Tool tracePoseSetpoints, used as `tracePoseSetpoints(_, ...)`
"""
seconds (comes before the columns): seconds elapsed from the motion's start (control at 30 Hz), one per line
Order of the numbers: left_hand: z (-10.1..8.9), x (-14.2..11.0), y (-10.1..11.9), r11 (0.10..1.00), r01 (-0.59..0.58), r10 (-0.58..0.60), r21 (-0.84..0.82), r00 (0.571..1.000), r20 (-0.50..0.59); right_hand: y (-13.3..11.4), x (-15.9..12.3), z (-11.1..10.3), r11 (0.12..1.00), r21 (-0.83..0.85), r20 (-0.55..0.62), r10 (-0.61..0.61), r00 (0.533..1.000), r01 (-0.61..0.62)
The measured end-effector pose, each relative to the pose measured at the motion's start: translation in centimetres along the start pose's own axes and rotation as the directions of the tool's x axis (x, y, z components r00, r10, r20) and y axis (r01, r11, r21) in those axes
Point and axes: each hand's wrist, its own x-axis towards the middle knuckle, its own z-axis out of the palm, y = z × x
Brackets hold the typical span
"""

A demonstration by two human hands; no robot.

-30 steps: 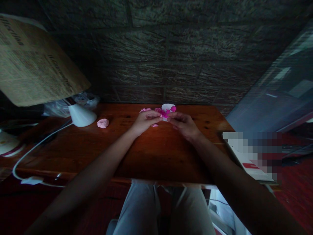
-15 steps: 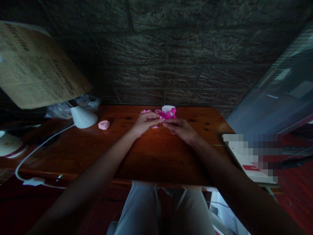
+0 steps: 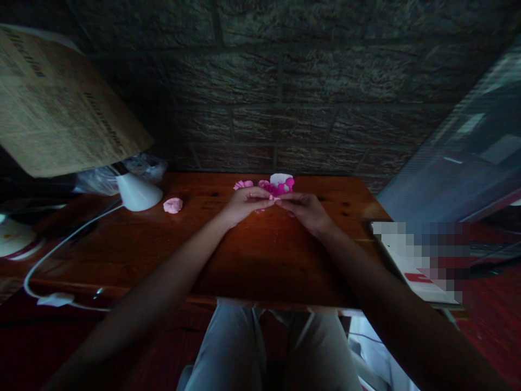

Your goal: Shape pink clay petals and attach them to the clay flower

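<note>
My left hand [image 3: 243,205] reaches over the desk from the left, with a ring on one finger and its thumb and fingertips pinched together. My right hand [image 3: 306,210] comes from the other side, fingers bent inward. Between the fingertips of both is a small pink piece [image 3: 272,199], soft-looking like modelling clay. Just behind them lie pink petal-like pieces [image 3: 243,184] and bright magenta rounded pieces [image 3: 285,187], the latter against a white piece [image 3: 280,177]. A pale pink lump [image 3: 173,205] rests apart at the left. Fingers partly hide the pieces behind.
The wooden desk [image 3: 268,260] stands against a dark brick wall. A lamp with a newspaper-print shade [image 3: 69,108] and white base [image 3: 139,193] is on the left, its cable [image 3: 52,260] trailing over the front edge. A book-like flat item [image 3: 431,290], partly pixelated, lies at the right.
The fingertips of both hands have come together around the small pink piece, the left ones shifting slightly right. The view has tilted a little; the lump stays where it was.
</note>
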Motion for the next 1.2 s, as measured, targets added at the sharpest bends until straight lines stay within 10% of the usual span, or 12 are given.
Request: tracePoseSetpoints(1.2, 0.20, 0.03, -0.45, 0.997, -0.059, 0.058, 0.056, 0.998, 0.013, -0.27, -0.15, 0.20, 0.995, -0.079, 0.074, -0.051, 0.996, 0.057)
